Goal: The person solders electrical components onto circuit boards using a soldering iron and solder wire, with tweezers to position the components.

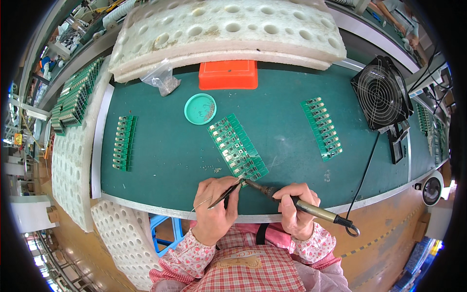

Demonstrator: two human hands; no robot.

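teal dish (200, 109), orange box (228, 75), black fan (382, 92), foam tray (228, 31)

A small clear plastic bag (163, 78) holding grey bits lies crumpled at upper left of centre, beside a flat orange box (228, 74).

Too small to tell: parts on the circuit board (238, 147), bits inside the teal dish (200, 109) beside it. Hidden below the board: iron tip behind left hand (216, 208) fingers.
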